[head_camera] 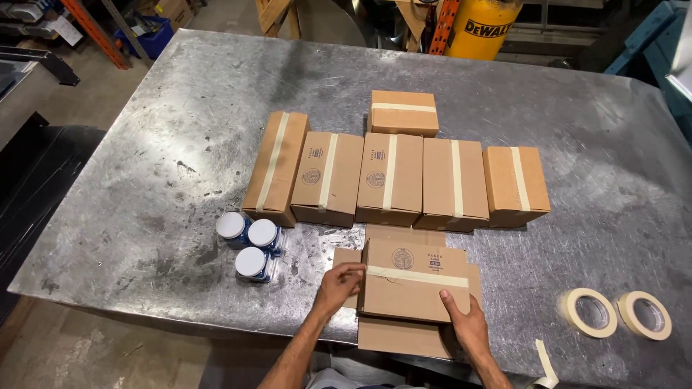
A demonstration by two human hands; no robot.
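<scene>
- Box (414, 288) under both palms: matt brown cardboard, smooth, with a strip of pale paper tape pressed along its top.
- Flat sheet (400, 337) beneath that box: the same dull brown cardboard.
- Left hand (337, 286) and right hand (467, 322): bare skin on the cardboard.
- Boxes (389, 178) beyond the held one: matt cardboard, each banded with cream tape.
- Jars (250, 245) off to the left hand's side: glossy clear plastic, smooth white lids.
- Tape rolls (618, 313) out past the right hand: cream crepe paper, faintly rough.
- Table (180, 144) under everything: bare sheet metal, scuffed, blotchy, dull sheen.
</scene>
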